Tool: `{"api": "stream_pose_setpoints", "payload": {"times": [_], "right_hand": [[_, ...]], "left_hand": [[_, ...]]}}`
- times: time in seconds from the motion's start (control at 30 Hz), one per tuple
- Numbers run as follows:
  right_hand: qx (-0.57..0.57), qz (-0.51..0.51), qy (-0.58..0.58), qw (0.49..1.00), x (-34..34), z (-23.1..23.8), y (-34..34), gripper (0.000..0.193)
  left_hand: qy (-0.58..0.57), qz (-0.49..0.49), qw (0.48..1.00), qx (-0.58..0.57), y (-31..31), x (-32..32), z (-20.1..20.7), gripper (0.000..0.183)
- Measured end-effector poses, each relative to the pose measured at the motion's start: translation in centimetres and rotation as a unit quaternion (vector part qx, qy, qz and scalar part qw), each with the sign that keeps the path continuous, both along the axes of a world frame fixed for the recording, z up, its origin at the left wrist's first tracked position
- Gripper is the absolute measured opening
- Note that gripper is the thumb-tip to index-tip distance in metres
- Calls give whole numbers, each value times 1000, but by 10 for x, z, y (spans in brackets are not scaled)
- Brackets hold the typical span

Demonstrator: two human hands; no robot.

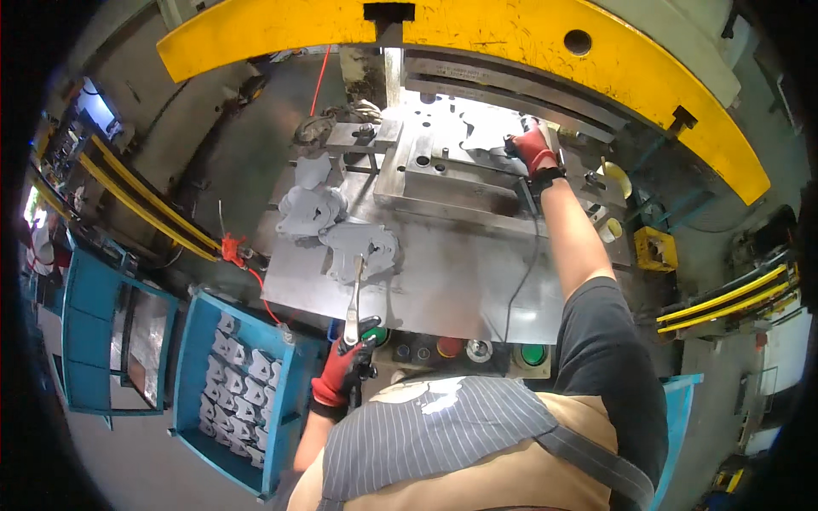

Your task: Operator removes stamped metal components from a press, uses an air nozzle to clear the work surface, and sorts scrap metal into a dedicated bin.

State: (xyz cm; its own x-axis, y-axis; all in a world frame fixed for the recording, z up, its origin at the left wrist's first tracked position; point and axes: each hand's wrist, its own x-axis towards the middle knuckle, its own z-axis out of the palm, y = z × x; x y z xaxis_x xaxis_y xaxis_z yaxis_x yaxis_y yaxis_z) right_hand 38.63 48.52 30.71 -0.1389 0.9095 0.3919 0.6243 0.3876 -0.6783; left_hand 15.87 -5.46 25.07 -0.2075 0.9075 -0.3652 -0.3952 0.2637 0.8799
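Observation:
My left hand [340,372], in a red and black glove, is closed round a slim silver metal tool [353,311] near the table's front edge. The tool's tip reaches up over a pile of grey stamped metal plates [365,245]; whether it touches them I cannot tell. My right arm stretches forward into the press. There my right hand [530,146], gloved likewise, has its fingers closed at the right edge of a flat metal plate [484,136] lying on the lower die [460,180]. Glare washes out part of that plate.
More grey plates [308,209] are piled left of the die. A yellow press guard [503,25] arches overhead. Push buttons [448,347] line the table front. A blue bin [189,375] of stamped parts stands at lower left. A black cable [521,281] crosses the steel table [460,285].

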Motion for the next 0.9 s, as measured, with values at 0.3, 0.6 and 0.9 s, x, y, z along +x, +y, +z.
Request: {"api": "stream_pose_setpoints", "payload": {"times": [0.3,0.6,0.9], "right_hand": [[-49,-31,-462,885,-37,75,-88,50],[-27,17,-523,852,-49,75,-70,60],[-2,-44,-427,903,-32,42,-61,47]], "left_hand": [[20,60,995,-78,-13,4,26,33],[23,18,999,-43,-3,1,46,38],[70,240,968,-5,-25,8,7,15]]}}
